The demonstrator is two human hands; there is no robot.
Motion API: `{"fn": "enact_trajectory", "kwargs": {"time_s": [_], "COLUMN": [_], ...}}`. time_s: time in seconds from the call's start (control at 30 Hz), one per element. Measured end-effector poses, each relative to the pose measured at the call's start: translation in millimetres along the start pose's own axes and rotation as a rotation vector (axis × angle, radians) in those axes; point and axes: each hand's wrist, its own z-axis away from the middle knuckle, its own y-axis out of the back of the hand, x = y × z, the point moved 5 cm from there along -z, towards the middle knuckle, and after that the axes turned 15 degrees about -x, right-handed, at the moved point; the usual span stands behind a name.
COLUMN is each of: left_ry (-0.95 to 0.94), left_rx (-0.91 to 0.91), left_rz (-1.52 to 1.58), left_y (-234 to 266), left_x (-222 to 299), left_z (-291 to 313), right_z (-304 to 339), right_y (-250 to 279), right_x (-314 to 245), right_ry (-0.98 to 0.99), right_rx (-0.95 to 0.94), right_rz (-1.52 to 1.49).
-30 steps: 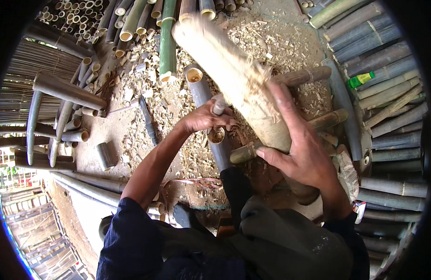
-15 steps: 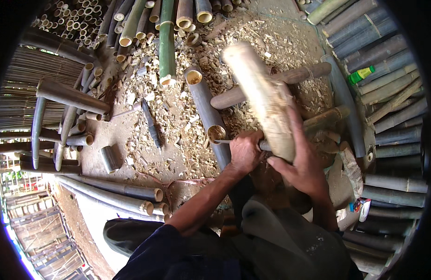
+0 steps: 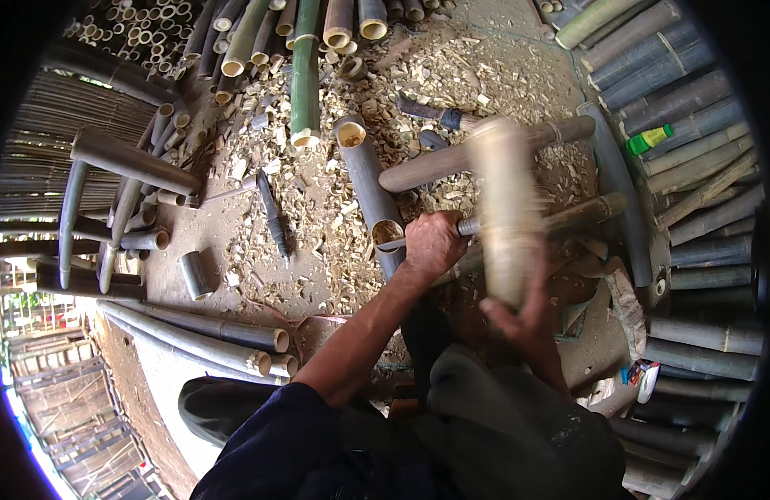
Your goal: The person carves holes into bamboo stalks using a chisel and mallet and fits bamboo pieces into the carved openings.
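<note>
My left hand (image 3: 435,247) is closed around a chisel (image 3: 469,226). The chisel's blade reaches left into a hole cut in the side of a dark bamboo pole (image 3: 367,183), and its handle end sticks out to the right of my fist. That pole slants away from me, its far end cut away to show pale wood. Held in my right hand (image 3: 530,317) is a thick pale wooden club (image 3: 508,200), smeared by motion, just right of the chisel's end. The fingers on the club are partly blurred.
Bamboo crosspieces (image 3: 485,154) lie to the right of the worked pole. A dark-handled tool (image 3: 272,215) rests among wood chips (image 3: 335,229) on the floor. A green bamboo pole (image 3: 305,92) points toward me. Stacked poles (image 3: 693,267) line the right side; a bamboo stand (image 3: 135,162) is at left.
The club has swung from leaning far left to nearly upright and moved right, along with my right hand. More of the chisel's handle shows. The view has shifted slightly.
</note>
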Motion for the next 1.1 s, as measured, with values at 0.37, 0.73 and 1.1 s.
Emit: {"fn": "enact_trajectory", "kwargs": {"time_s": [0.37,0.73,1.1], "left_ry": [-0.134,-0.311,-0.406], "left_rx": [0.042,0.125,-0.039], "left_rz": [0.033,0.121,-0.040], "left_y": [5.8,11.0,-23.3], "left_x": [-21.4,-33.4,-0.5], "left_z": [19.2,49.8,66.9], "right_z": [-8.0,4.4,6.2], "right_y": [-20.4,-35.1,-17.0], "right_x": [-40.9,-63.3,-65.7], "right_ry": [0.119,0.287,-0.034], "right_rx": [-0.060,-0.022,-0.224], "right_rz": [0.227,0.351,0.186]}}
